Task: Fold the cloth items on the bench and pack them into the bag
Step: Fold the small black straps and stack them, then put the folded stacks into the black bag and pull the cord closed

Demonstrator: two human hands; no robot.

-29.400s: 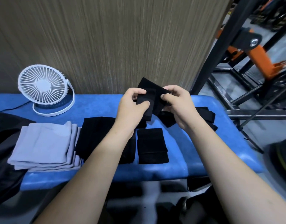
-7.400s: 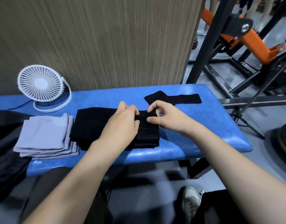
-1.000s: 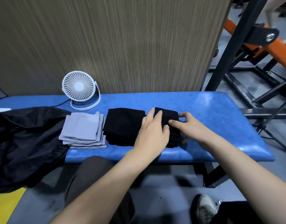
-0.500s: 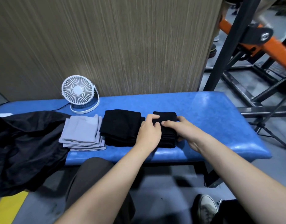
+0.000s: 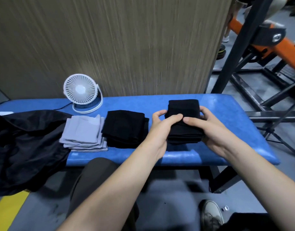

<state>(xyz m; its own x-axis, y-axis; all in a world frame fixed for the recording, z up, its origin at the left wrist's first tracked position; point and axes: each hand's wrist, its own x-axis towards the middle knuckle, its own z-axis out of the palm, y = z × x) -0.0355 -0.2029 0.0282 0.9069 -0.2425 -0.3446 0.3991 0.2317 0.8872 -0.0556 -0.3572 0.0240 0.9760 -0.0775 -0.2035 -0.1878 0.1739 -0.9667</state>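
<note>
- Black small folded stack point(image 5: 183, 120): half a second ago pressed flat on the blue table point(image 5: 226, 130); now gripped from both sides, left hand point(image 5: 161, 125) and right hand point(image 5: 208, 129) curled round it, apparently lifting.
- Grey stack point(image 5: 84, 132), larger black stack point(image 5: 125, 129): unmoved.
- Black bag point(image 5: 23, 144): left end; packing likely next.

Small stack of folded black cloths point(image 5: 183, 110), squared up, sits right of centre on the padded blue bench point(image 5: 226, 117). Beside it, a wider folded black pile point(image 5: 125, 127), then a neat stack of folded grey cloths point(image 5: 84, 130). Crumpled black fabric bag point(image 5: 23, 144) droops off the left end.
</note>
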